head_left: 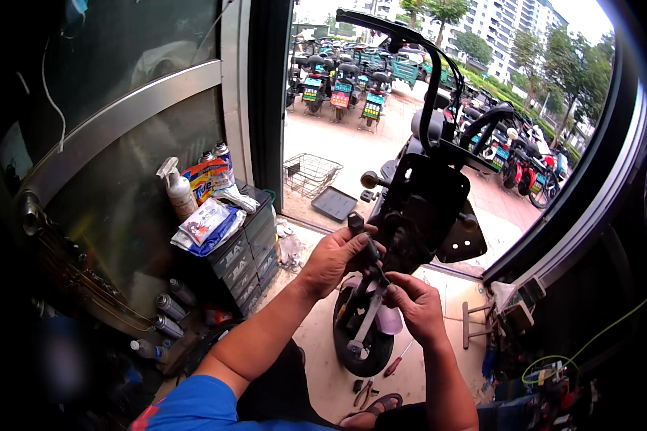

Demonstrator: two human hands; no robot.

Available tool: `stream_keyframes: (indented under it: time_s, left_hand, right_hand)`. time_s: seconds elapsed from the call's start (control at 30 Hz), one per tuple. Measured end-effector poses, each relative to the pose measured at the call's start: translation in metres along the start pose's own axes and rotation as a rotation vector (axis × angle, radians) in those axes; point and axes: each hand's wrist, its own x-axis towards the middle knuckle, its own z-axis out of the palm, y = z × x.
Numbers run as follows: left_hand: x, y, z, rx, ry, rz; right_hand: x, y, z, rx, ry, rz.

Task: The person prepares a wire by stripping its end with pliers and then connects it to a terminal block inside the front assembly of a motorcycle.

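Observation:
A black electric scooter stands in the doorway with its front panel off and its front wheel toward me. My left hand grips a black-handled tool held against the scooter's front column. My right hand sits just below and to the right, fingers pinched on the tool's thin shaft or a small part at the fork; which one I cannot tell. Both forearms come up from the lower edge.
A stack of dark toolboxes with bags, cloths and a spray bottle stands at left. Spray cans lie on the floor. A red-handled screwdriver and pliers lie near the wheel. Parked scooters fill the yard outside.

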Motion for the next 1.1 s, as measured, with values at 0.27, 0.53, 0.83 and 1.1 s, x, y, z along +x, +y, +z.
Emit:
stream_keyframes:
  time_s: [0.27,0.53,0.83,1.1]
  left_hand:
    - [0.066,0.038,-0.023,-0.055,0.208,0.425]
    - [0.194,0.057,-0.033,-0.031,0.27,0.519]
    - [0.253,0.022,-0.014,0.021,0.387,0.339]
    - [0.258,0.037,-0.021,0.029,0.414,0.269]
  right_hand:
    - [-0.014,0.003,-0.032,0.034,0.038,0.091]
    - [-0.044,0.053,-0.056,0.045,0.112,0.207]
    - [-0.059,0.06,-0.076,-0.252,0.027,0.2]
    - [-0.065,0.059,-0.084,-0.385,0.001,0.184]
